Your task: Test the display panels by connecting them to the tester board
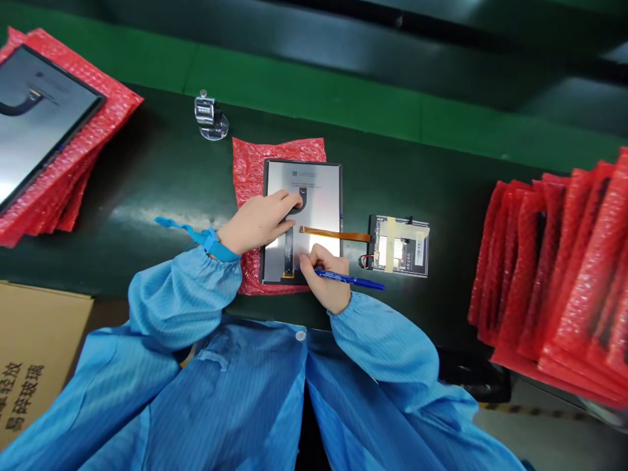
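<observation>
A display panel [324, 196] with a silver back lies on a red bubble-wrap bag [250, 176]. My left hand [262, 221] rests over the panel's left side, fingers stretched out and thumb apart, with the fingertips at a black flex cable [303, 196]. My right hand [328, 278] is closed round a blue pen [350, 280] at the panel's lower edge; its tip is near the panel and hard to make out. An orange ribbon cable [343, 235] runs from the panel to a small circuit board unit [415, 252] with yellowish tape, lying on the right.
Several red bubble-wrap bags [549, 261] stand in a row at the right. At left, another display panel [49, 118] lies on stacked red bags [115, 101]. A metal tally counter [206, 114] stands behind on the green table [161, 170]. A cardboard box [44, 327] sits lower left.
</observation>
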Motion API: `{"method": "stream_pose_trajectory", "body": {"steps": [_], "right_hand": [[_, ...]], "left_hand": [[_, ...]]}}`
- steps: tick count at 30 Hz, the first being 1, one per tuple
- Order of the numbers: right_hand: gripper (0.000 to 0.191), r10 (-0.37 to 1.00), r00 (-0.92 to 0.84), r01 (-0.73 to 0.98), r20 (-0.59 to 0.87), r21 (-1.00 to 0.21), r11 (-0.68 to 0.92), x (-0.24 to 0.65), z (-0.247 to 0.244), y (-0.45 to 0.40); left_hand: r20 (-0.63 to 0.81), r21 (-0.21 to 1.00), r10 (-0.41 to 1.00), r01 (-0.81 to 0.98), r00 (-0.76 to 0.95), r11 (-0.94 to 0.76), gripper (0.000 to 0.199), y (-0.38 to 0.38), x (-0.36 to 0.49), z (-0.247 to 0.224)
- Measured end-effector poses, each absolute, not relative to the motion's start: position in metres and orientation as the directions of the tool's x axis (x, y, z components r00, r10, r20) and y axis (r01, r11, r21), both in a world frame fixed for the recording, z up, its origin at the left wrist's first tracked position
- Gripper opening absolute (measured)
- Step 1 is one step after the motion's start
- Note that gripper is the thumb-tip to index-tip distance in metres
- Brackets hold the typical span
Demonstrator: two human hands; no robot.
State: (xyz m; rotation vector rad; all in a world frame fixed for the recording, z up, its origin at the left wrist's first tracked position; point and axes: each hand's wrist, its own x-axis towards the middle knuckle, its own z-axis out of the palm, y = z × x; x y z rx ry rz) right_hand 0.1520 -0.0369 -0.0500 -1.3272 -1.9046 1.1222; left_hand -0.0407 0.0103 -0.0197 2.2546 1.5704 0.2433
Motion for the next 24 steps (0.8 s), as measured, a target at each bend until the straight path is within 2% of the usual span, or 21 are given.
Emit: {"method": "stream_pose_trajectory", "body": {"steps": [8, 11, 14, 16, 19, 21, 22, 24], "right_hand": [[0.037, 0.931, -0.364, 0.505, -0.012, -0.843, 0.187, 0.15, -0.049, -0.039], [0.037, 0.966, -0.259, 0.435, -0.005, -0.894, 0.112, 0.158, -0.047, -0.034], [0.023, 0.984, -0.175, 0.339, 0.02, -0.938, 0.079, 0.177, -0.04, -0.016], [0.014, 0.985, -0.155, 0.42, 0.08, -0.897, 0.139, 0.195, -0.035, 0.001], [0.014, 0.934, -0.304, 0.589, 0.185, -0.735, 0.337, 0.219, -0.034, 0.023], [0.015, 0.86, -0.474, 0.585, 0.19, -0.662, 0.469, 0.23, -0.037, 0.031], [0.019, 0.829, -0.532, 0.559, 0.17, -0.665, 0.495, 0.232, -0.038, 0.032], [0.022, 0.82, -0.564, 0.498, 0.102, -0.75, 0.435, 0.233, -0.039, 0.032]], "left_hand": [[-0.068, 0.422, 0.937, 0.861, 0.342, -0.284, 0.027, 0.009, -0.039, -0.02], [-0.033, 0.348, 0.963, 0.907, 0.266, -0.239, 0.037, 0.011, -0.034, -0.019], [-0.018, 0.271, 0.976, 0.941, 0.217, -0.204, 0.054, 0.014, -0.03, -0.02], [-0.031, 0.27, 0.971, 0.937, 0.238, -0.221, 0.058, 0.015, -0.03, -0.023], [-0.017, 0.309, 0.955, 0.91, 0.296, -0.276, 0.057, 0.014, -0.033, -0.027], [0.001, 0.366, 0.945, 0.879, 0.328, -0.306, 0.053, 0.013, -0.034, -0.027], [0.005, 0.409, 0.939, 0.856, 0.345, -0.317, 0.05, 0.012, -0.035, -0.026], [0.013, 0.535, 0.921, 0.776, 0.389, -0.335, 0.046, 0.011, -0.034, -0.023]]}}
